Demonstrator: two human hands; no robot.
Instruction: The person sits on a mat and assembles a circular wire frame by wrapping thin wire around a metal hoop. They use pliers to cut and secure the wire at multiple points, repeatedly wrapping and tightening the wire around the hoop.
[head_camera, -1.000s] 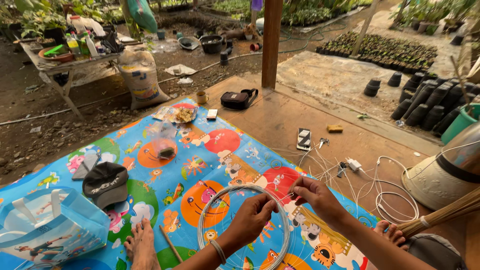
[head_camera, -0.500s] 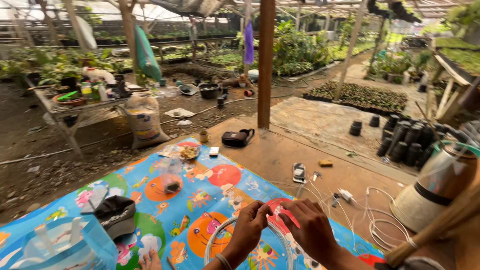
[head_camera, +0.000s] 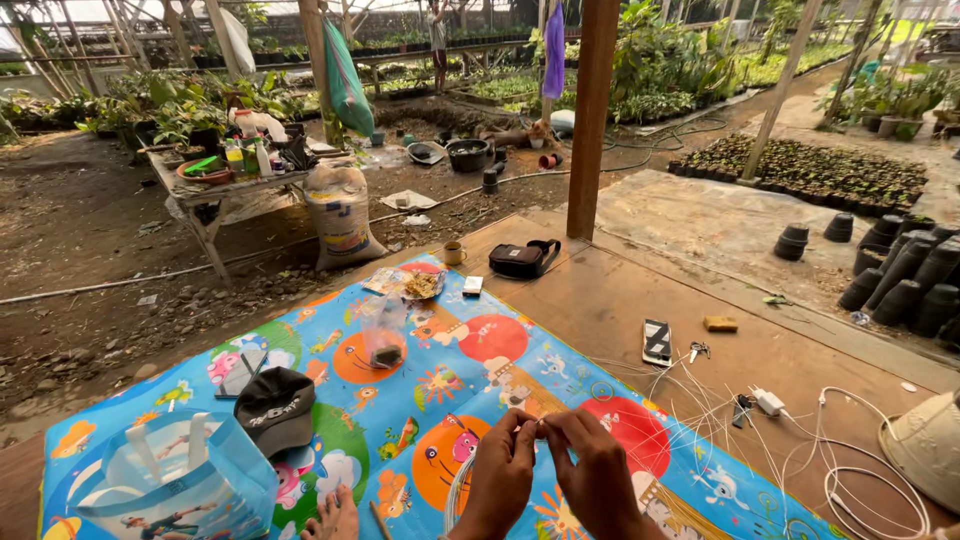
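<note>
Seated on a raised wooden floor (head_camera: 640, 300) beside a plant nursery, a person works over a bright cartoon-print mat (head_camera: 440, 400). The left hand (head_camera: 500, 475) and right hand (head_camera: 598, 470) meet at the frame's six o'clock, fingertips pinched together on a thin pale strand; a whitish hoop (head_camera: 456, 495) curves down just below the left hand, its lower part out of frame. Both hands are nearly closed, thumb against forefinger. A black cap (head_camera: 274, 408) lies at nine o'clock from the hands, a clear blue-trimmed bag (head_camera: 170, 480) beyond it. Loose pale strands (head_camera: 700, 410) fan out at two o'clock, near a white charger and cable (head_camera: 800, 420). A black pouch (head_camera: 522, 260) sits at twelve o'clock by a wooden post (head_camera: 592, 110).
</note>
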